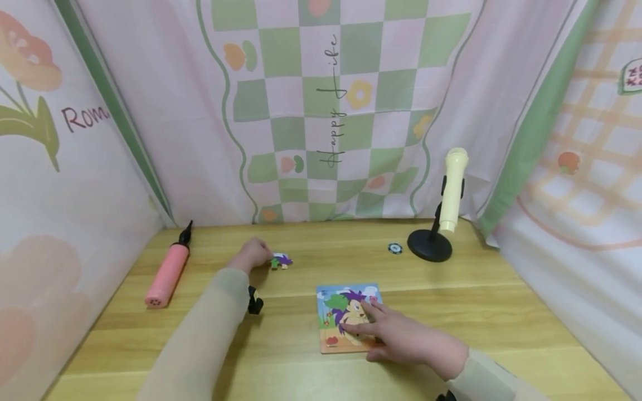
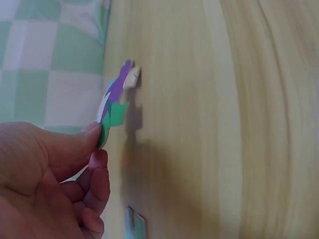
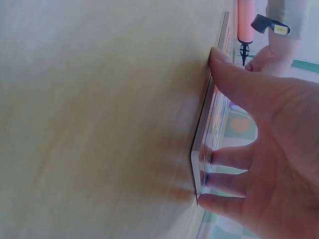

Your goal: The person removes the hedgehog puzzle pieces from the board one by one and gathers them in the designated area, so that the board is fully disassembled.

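Note:
Toward the back left of the table my left hand (image 1: 251, 253) pinches a small jigsaw puzzle piece (image 2: 115, 92), coloured purple, green and white with a beige bit, between thumb and fingers. The piece is tilted just over the wood. Beneath that hand in the left wrist view, part of another puzzle piece (image 2: 135, 226) lies on the table. A square picture puzzle board (image 1: 331, 340) with a purple-spined hedgehog lies flat near the centre. My right hand (image 1: 401, 334) rests on its right side, fingers spread and fairly straight; the thumb (image 3: 229, 72) touches the near edge.
At the left lies a pink hand pump (image 1: 168, 275) with a black nozzle. A cream microphone (image 1: 453, 189) leans on a black round-based stand (image 1: 429, 245) at the back right, a small dark-and-white disc (image 1: 395, 248) beside it. Printed curtains (image 1: 321, 217) border the table (image 1: 301, 373).

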